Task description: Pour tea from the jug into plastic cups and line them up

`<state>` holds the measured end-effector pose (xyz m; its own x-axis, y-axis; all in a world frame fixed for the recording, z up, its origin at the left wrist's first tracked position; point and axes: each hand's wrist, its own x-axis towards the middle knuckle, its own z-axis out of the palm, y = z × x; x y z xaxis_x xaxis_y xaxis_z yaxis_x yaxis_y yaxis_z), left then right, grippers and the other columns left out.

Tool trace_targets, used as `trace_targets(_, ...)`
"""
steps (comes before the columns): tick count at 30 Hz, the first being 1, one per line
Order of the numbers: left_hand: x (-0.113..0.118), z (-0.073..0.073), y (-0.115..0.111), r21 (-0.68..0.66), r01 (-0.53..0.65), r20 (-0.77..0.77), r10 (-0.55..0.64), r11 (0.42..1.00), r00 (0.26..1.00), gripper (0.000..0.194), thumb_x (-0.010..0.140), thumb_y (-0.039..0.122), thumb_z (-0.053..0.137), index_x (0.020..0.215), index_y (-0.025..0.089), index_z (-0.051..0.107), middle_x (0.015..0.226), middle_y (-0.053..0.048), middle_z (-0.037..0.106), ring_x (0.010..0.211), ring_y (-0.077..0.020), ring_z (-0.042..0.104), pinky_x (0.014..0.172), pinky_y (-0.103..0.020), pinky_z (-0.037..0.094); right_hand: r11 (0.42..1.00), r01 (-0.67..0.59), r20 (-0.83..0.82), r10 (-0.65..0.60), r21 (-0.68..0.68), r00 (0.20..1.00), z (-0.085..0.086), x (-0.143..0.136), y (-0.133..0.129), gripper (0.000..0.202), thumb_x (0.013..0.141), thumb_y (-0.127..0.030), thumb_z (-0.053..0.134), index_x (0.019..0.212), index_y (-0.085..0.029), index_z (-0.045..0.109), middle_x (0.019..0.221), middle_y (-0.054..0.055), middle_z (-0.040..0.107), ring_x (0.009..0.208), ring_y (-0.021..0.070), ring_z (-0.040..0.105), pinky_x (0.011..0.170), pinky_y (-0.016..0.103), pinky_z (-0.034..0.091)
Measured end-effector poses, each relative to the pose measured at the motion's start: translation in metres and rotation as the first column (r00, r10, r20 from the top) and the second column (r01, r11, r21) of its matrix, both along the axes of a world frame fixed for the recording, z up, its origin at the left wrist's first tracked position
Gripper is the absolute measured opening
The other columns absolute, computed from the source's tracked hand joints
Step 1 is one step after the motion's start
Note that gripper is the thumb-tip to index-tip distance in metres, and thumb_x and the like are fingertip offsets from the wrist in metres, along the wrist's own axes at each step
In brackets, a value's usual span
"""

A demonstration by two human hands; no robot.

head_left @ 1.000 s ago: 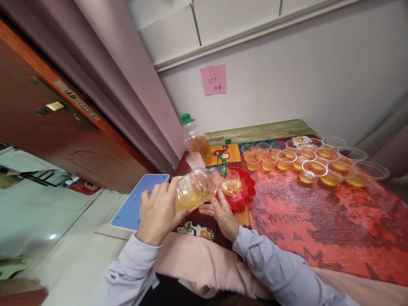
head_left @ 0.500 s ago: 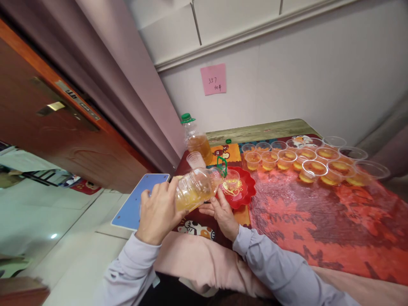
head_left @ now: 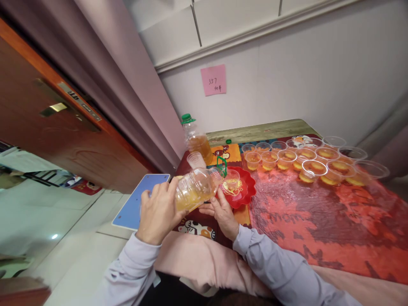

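My left hand [head_left: 158,211] is wrapped round the lower part of a clear plastic bottle [head_left: 195,188] with yellow liquid in it. The bottle is tilted, its mouth pointing right over a red scalloped plate [head_left: 247,192]. Under the neck, my right hand [head_left: 223,216] steadies the bottle with thumb and fingers. A clear plastic cup [head_left: 232,178] stands on the plate beside the bottle's mouth, next to a green handle ring [head_left: 222,165] at the neck. Whether liquid is flowing is too fine to make out.
Several clear cups [head_left: 314,169] with amber liquid stand in rows on the right. Behind my bottle are stacked cups [head_left: 196,160] and a larger green-capped bottle [head_left: 199,142]. A green cap [head_left: 228,141] lies at the back. A blue board [head_left: 137,204] juts out left.
Both hands and the tilted bottle have stayed almost still. The view has shifted very slightly.
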<state>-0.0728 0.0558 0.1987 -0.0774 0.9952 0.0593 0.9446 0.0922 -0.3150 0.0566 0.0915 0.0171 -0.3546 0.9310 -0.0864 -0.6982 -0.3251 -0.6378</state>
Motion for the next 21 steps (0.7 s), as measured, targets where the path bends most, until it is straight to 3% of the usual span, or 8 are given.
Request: trace_targets(21,0.0001,0.0007,-0.0002,0.009,0.009,0.017,-0.009,1.0,1.0,0.078,0.083,0.037,0.079,0.153,0.022,0.047,0.131,-0.016,0.07,0.125,-0.0371,0.062,0.101,-0.05,0.041,1.0,0.004,-0.011,-0.004,0.002,1.0,-0.0015,-0.0016,-0.0005,0.112,0.085,-0.062,0.083,0.172,-0.027,0.02,0.111,0.008,0.075,0.088,0.0213,0.079,0.089,0.042,0.066)
